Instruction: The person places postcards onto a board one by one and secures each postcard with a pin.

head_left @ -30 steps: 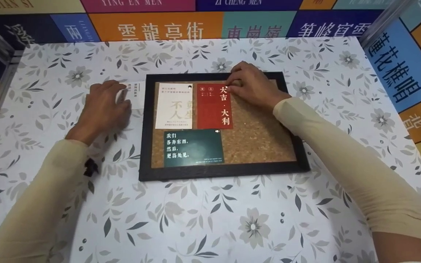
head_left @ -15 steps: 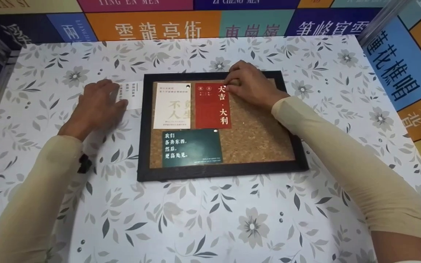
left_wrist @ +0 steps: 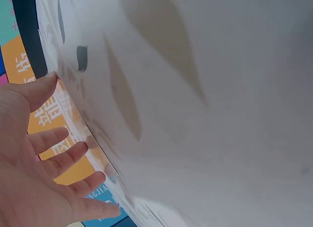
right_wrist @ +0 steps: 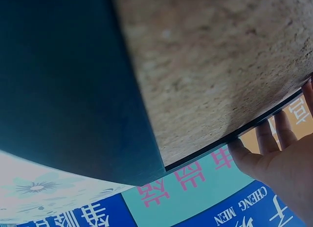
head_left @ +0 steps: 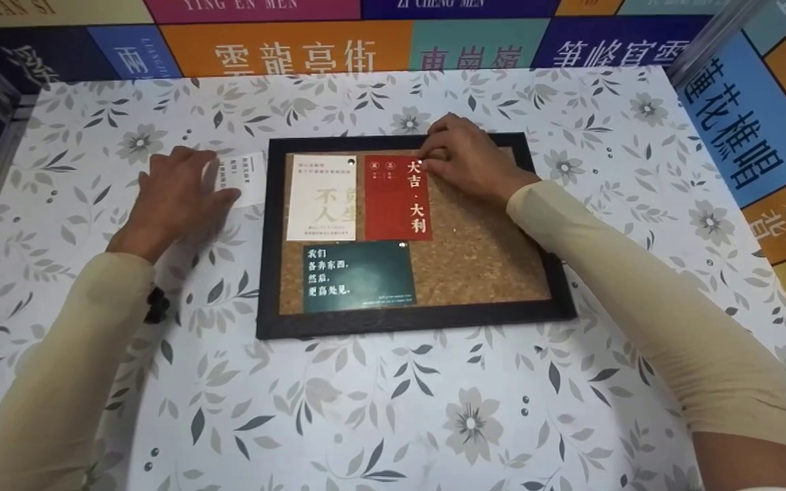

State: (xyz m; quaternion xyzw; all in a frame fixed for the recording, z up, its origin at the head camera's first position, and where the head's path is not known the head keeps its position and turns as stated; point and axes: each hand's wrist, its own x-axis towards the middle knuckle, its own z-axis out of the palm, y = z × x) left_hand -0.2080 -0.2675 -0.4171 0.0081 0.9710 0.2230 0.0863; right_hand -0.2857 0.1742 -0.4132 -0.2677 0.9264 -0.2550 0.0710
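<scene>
A cork board [head_left: 488, 266] in a black frame lies on the table. On it are a white card [head_left: 321, 211], a red card [head_left: 393, 204] and a dark green card [head_left: 359, 276]; each has a small pin at its upper right. My right hand [head_left: 468, 160] reaches over the frame's far edge, with fingertips at the red card's pinned corner, the pin [head_left: 419, 161] showing beside them. Left of the frame, my left hand [head_left: 175, 194] lies over a loose white card [head_left: 246, 177] with print. In the left wrist view its fingers [left_wrist: 66, 161] look spread and relaxed.
A white tablecloth [head_left: 379, 416] with leaves and flowers covers the table. Colourful panels [head_left: 290, 51] with large characters stand along the back, with another panel [head_left: 741, 129] at the right. Metal posts stand at the back corners.
My left hand has shifted a little to the left, so more of the loose card's print shows. The right hand keeps its place at the red card's corner.
</scene>
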